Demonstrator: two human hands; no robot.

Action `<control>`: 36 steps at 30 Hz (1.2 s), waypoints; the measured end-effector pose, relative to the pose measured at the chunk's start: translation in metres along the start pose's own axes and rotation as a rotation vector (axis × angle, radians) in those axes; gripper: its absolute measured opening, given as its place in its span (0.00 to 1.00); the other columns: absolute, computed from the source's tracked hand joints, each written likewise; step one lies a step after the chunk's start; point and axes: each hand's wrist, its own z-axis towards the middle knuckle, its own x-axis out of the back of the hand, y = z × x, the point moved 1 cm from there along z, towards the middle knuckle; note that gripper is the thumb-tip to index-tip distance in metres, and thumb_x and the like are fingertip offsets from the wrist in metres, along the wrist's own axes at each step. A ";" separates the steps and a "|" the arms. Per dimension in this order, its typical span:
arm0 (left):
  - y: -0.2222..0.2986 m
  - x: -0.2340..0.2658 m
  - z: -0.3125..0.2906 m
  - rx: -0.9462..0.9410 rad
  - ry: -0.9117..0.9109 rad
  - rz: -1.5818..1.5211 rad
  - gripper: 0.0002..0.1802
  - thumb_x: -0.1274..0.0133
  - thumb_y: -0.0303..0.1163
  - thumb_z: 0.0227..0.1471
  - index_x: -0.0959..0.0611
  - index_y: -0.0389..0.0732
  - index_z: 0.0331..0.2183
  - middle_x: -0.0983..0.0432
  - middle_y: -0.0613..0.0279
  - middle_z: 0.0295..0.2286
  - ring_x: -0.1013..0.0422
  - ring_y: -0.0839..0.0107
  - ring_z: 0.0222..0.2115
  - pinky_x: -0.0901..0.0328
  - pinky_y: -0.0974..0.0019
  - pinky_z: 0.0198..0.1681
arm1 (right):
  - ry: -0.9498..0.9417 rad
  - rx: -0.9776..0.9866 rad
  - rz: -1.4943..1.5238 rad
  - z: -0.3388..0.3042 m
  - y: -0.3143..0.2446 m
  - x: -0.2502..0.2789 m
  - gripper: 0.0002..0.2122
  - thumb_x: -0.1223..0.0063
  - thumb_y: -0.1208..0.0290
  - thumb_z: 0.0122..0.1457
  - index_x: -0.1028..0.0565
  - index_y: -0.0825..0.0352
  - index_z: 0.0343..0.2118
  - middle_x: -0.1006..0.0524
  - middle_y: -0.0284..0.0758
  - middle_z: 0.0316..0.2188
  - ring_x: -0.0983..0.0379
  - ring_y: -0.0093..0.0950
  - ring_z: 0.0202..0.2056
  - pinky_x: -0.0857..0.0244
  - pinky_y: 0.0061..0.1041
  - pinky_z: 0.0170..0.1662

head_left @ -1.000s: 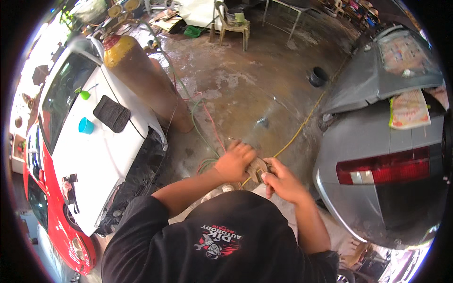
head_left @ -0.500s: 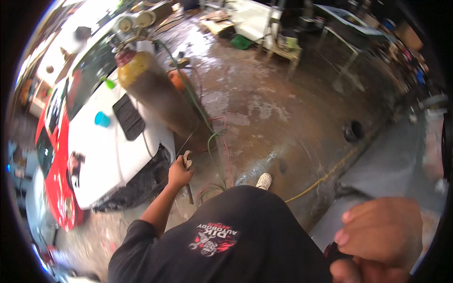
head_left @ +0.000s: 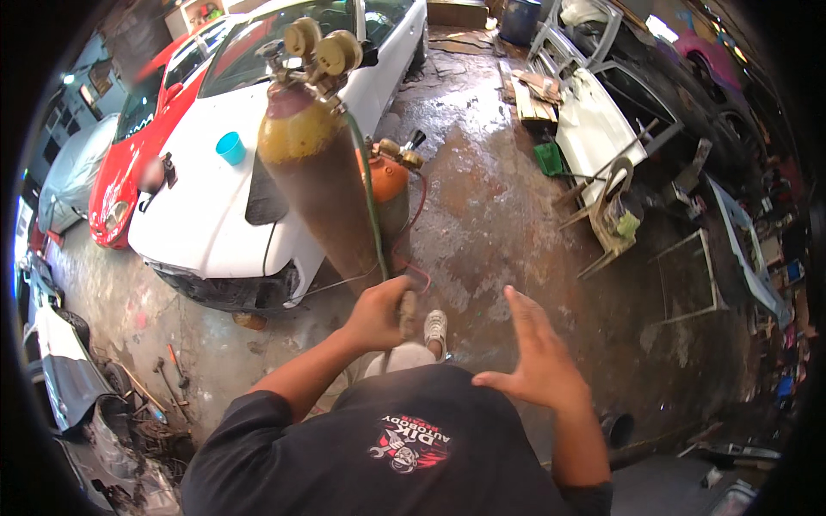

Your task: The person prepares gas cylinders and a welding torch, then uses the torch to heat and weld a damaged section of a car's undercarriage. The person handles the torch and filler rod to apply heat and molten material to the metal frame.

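Note:
My left hand (head_left: pixel 376 316) is closed around a worn, tan tool (head_left: pixel 408 314) with a dark tail hanging below it; its exact kind does not show. A thin rod (head_left: pixel 340 283) runs between the area of this hand and the front of the white car. My right hand (head_left: pixel 540 361) is raised in front of my chest, fingers stretched and thumb apart, holding nothing. Just beyond the left hand stands a tall brown gas cylinder (head_left: pixel 331 198) with a yellow shoulder and gauges (head_left: pixel 335 53) on top. Behind it is a smaller orange-topped cylinder (head_left: pixel 390 185).
The white car's hood (head_left: pixel 202 198) carries a turquoise cup (head_left: pixel 231 148). A red car (head_left: pixel 129 185) stands farther left. A green hose (head_left: pixel 366 172) hangs from the tall cylinder. Right of the wet floor are a wooden chair (head_left: pixel 607 225) and a loose white panel (head_left: pixel 594 120). Tools (head_left: pixel 172 378) lie at lower left.
My view has shifted up and left. My right hand, earlier curled close at the lower right, is now open in front of me. My left hand, still gripping the tan tool, appears nearer the middle.

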 end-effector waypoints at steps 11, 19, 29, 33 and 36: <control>0.077 -0.055 0.311 -0.186 0.239 -0.775 0.24 0.28 0.35 0.50 0.26 0.40 0.41 0.17 0.58 0.38 0.21 0.72 0.37 0.27 0.64 0.42 | 0.003 0.097 0.122 0.197 0.153 0.059 0.65 0.21 0.47 0.41 0.56 0.68 0.74 0.51 0.50 0.74 0.53 0.49 0.75 0.51 0.50 0.73; 0.031 -0.053 0.399 0.161 0.365 -0.837 0.24 0.27 0.36 0.50 0.25 0.40 0.40 0.20 0.61 0.36 0.21 0.71 0.43 0.27 0.62 0.48 | -0.320 0.291 0.660 0.359 0.266 0.107 0.41 0.30 0.67 0.47 0.35 0.69 0.66 0.26 0.42 0.53 0.26 0.35 0.56 0.32 0.37 0.59; 0.021 -0.043 0.403 -0.238 0.587 -1.531 0.11 0.41 0.32 0.61 0.19 0.37 0.42 0.20 0.53 0.43 0.21 0.55 0.52 0.25 0.54 0.55 | -1.548 0.267 0.839 0.494 0.265 0.114 0.16 0.37 0.69 0.58 0.23 0.74 0.44 0.20 0.34 0.34 0.23 0.27 0.34 0.28 0.30 0.38; 0.002 -0.050 0.416 -0.194 0.829 -1.241 0.18 0.48 0.45 0.69 0.21 0.39 0.35 0.19 0.52 0.37 0.21 0.60 0.42 0.26 0.58 0.48 | -1.284 0.667 0.505 0.549 0.256 0.094 0.10 0.38 0.72 0.61 0.22 0.72 0.41 0.20 0.33 0.32 0.25 0.25 0.31 0.29 0.30 0.37; -0.015 -0.042 0.422 -0.117 1.019 -1.241 0.22 0.53 0.50 0.71 0.23 0.40 0.34 0.21 0.50 0.37 0.24 0.63 0.43 0.30 0.57 0.51 | -1.230 0.695 0.402 0.586 0.247 0.080 0.10 0.35 0.71 0.61 0.21 0.71 0.42 0.18 0.34 0.30 0.25 0.24 0.30 0.30 0.30 0.36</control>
